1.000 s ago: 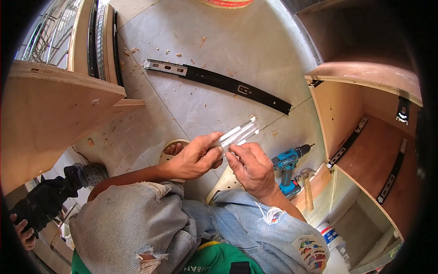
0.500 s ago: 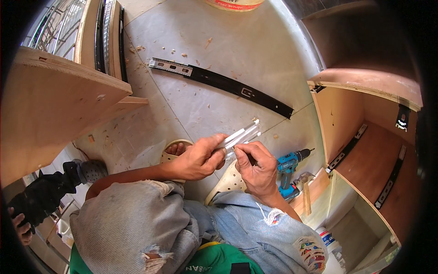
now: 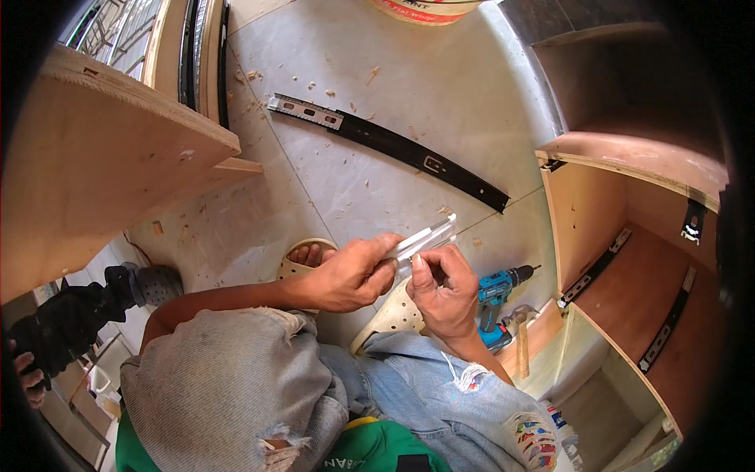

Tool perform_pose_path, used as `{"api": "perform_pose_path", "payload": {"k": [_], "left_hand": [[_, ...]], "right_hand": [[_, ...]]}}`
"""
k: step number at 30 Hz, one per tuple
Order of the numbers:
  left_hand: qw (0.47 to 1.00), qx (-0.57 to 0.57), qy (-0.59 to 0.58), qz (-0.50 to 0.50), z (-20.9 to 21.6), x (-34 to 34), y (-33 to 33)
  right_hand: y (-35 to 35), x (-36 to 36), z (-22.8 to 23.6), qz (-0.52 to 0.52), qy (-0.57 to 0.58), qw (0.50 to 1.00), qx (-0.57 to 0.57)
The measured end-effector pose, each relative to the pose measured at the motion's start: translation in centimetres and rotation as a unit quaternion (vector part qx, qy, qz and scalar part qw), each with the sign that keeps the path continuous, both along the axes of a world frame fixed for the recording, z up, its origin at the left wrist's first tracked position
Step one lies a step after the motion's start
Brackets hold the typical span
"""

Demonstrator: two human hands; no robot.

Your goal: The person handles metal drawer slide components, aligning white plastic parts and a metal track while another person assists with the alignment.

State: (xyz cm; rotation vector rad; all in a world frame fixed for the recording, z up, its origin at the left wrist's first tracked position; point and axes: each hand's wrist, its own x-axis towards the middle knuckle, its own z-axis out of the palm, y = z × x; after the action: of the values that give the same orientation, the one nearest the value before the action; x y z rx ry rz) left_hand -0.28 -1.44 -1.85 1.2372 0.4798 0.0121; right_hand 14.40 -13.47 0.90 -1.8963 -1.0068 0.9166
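- Left hand: closed round the near end of a slim clear-and-white plastic piece, thumb on the near side and fingers curled beyond it; the piece slants away from the grip, up and to the right, its far end free
- Right hand: thumb and forefinger drawn together in a pinch close against the plastic piece, the other fingers curled in; whatever sits at the tips is too small to make out, so I cannot tell if it has hold of anything
- Beyond the 2 hands: a black drawer slide lies on the tiled floor, its silver end toward the left and its black end toward the right; wood shavings are scattered round it; farther off stands a pail, cut by the upper edge of view
- Right of the right hand: a blue and black drill, with a hammer just beside it; farther right, an open wooden cabinet with 2 slides lying along its inner surface
- Left of the left hand: a large wooden panel; behind that, upright boards with dark slides
- Below both hands: torn jeans and cream clogs
- Well off, lower left: another person's hand beside a dark-clothed leg
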Motion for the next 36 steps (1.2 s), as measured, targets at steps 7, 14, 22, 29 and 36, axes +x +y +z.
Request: {"api": "perform_pose_path", "payload": {"k": [7, 14, 22, 29, 36], "left_hand": [[1.0, 0.022, 0.001, -0.01, 0.3, 0.3, 0.1], [0.999, 0.035, -0.001, -0.007, 0.6, 0.2, 0.3], [1.0, 0.019, -0.01, -0.005, 0.2, 0.1, 0.1], [1.0, 0.009, 0.011, -0.009, 0.5, -0.1, 0.3], [1.0, -0.003, 0.014, -0.011, 0.7, 0.0, 0.5]], "right_hand": [[0.3, 0.2, 0.1, 0.068, -0.134, 0.988, 0.021], [0.2, -0.4, 0.0, 0.099, -0.228, 0.968, 0.043], [-0.4, -0.9, -0.8, 0.07, -0.23, 0.968, 0.065], [-0.5, -0.6, -0.7, 0.088, -0.213, 0.97, 0.075], [-0.2, -0.4, -0.5, 0.089, -0.208, 0.972, 0.064]]}}
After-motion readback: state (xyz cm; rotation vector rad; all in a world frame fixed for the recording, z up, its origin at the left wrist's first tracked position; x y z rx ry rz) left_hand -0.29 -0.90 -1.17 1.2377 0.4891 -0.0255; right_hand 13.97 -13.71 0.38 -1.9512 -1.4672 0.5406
